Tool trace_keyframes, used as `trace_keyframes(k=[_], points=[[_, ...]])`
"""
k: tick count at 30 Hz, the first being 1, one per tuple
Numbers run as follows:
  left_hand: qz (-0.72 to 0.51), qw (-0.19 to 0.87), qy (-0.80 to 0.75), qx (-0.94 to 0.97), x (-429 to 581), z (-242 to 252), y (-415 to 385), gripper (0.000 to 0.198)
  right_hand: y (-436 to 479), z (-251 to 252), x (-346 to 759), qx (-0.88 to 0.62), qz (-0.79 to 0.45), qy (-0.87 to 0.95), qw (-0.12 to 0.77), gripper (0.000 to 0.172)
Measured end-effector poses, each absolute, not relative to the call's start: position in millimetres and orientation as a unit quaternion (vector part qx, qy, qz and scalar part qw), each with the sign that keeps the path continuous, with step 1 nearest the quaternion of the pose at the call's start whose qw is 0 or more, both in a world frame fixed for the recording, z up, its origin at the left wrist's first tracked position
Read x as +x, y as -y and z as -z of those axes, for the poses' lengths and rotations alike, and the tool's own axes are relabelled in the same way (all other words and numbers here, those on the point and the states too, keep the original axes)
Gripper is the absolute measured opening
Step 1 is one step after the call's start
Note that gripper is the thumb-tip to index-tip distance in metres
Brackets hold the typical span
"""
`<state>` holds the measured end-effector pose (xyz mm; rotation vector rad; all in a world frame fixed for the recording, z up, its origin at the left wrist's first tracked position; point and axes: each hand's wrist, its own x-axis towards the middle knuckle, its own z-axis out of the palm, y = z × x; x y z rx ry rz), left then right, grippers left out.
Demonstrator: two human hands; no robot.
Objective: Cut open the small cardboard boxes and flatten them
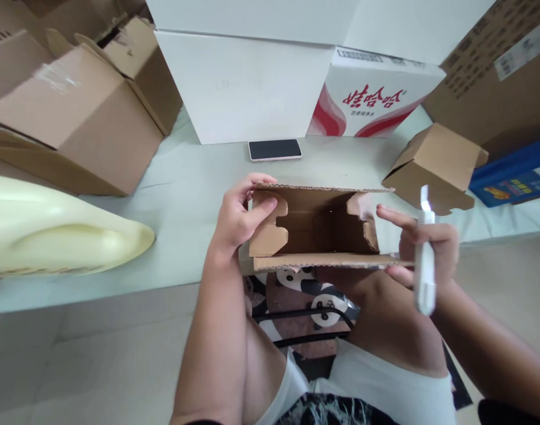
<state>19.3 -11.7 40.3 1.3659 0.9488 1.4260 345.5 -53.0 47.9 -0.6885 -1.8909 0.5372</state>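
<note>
One box (pixel 314 236), held open-mouthed at the bench's (pixel 181 200) near edge, right end ragged, seemed opened but its walls not yet collapsed; left hand (pixel 241 215) pinched its left end, right hand (pixel 445 248), forefinger extended, gripped a blade-out cutter (pixel 425 268).

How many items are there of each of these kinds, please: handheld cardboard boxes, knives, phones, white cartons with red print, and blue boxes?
Cardboard box in the left hand: 1
Knife in the right hand: 1
Phone: 1
White carton with red print: 1
Blue box: 1
Total: 5
</note>
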Motion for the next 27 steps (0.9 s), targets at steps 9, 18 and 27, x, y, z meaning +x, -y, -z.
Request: trace_keyframes(k=[9,18,27], points=[[-0.565,0.456,-0.349,0.593,19,-37,9,0.032,18,-29,325,-0.474,-0.239,0.682,0.503,0.054],[-0.37,0.423,-0.421,0.713,2,-50,20,0.082,-14,-22,308,-0.451,-0.196,0.651,0.578,0.029],[-0.274,0.329,-0.549,0.717,28,-74,53,0.1,-29,-10,302,-0.448,-0.26,0.62,0.589,0.032]])
